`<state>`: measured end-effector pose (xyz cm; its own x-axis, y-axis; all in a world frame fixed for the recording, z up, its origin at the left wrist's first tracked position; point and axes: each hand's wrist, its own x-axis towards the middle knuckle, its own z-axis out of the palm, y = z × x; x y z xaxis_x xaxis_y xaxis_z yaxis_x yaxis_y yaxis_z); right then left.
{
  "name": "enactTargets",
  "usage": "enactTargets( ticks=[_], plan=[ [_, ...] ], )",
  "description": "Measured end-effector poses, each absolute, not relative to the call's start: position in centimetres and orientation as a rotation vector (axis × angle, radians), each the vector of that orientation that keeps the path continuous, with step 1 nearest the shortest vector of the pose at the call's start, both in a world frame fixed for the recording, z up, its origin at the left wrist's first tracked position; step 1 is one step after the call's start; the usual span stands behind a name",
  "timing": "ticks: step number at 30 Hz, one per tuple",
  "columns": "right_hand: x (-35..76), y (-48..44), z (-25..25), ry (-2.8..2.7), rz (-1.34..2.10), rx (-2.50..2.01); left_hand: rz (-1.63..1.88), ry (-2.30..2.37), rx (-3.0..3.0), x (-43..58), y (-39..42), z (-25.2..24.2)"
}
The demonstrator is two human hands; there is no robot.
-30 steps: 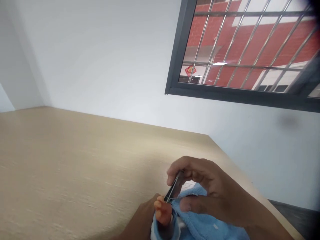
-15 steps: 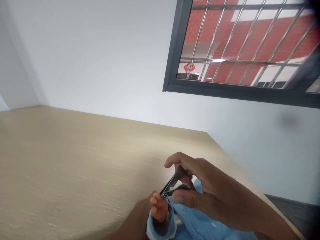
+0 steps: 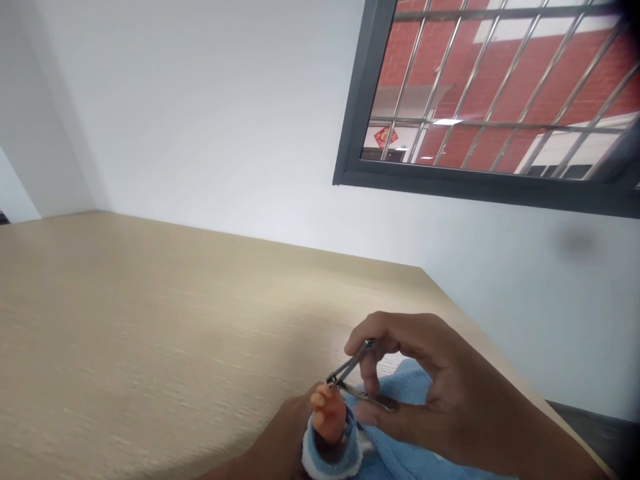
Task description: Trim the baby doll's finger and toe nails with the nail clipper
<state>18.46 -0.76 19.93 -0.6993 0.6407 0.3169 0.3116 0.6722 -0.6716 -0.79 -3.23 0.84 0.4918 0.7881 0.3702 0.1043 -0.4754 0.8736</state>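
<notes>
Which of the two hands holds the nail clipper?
The right hand, pinching the nail clipper between thumb and fingers at the tip of the doll limb. The left hand only grips that blue-sleeved limb from below.

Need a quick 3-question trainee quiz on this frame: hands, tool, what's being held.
1. True or false: the right hand holds a metal nail clipper with its lever raised.
2. Multiple choice: the clipper's cutting end is at A) the tips of the doll limb; B) a sheet of paper; C) the person's own nail.
3. Fill in: the left hand steadies the doll limb, which sticks out of a fleecy cuff coloured ____.

Key: 1 true; 2 A; 3 blue.
</notes>
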Motion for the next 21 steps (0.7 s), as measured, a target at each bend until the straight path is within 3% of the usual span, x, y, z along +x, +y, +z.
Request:
enactTargets(
  ticks=[9, 21],
  plan=[
    [18.8, -1.1, 20.7, -2.511, 0.786, -0.879, 1.05, 0.746, 1.879, -1.2, -3.5, 0.0],
    [17.5, -2.3, 20.8, -2.552, 0.723, -0.833, 1.227, 0.678, 1.783, -0.5, -4.6, 3.8]
  ],
)
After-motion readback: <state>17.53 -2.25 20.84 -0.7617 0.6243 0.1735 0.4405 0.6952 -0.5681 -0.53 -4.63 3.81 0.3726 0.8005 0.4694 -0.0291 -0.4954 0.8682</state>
